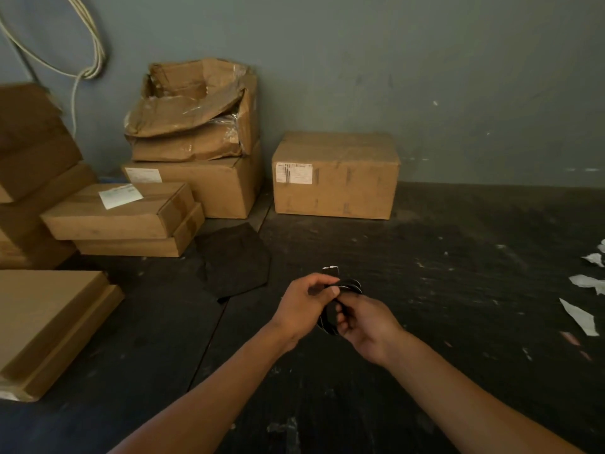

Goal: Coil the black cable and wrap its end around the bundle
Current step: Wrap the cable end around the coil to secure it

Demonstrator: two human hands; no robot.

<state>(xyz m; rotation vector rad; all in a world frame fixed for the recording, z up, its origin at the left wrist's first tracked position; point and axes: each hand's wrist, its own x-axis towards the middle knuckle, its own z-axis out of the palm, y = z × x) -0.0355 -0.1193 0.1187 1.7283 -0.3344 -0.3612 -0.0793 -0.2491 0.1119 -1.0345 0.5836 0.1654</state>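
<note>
A small coiled bundle of black cable [329,317] is held up in the air between both hands, above the dark floor. My left hand [302,304] grips the upper part of the bundle, thumb pressed on the loops. My right hand [363,324] holds the lower loops with curled fingers. A short end of the cable with a pale tip [330,270] sticks up above the left hand's fingers. Most of the bundle is hidden by the fingers.
Cardboard boxes stand along the wall: a closed box [335,175], a torn stack [196,139] and flat boxes [121,217] at left. A dark cloth [235,260] lies on the floor. Paper scraps [586,299] litter the right. Pale cords [88,60] hang on the wall.
</note>
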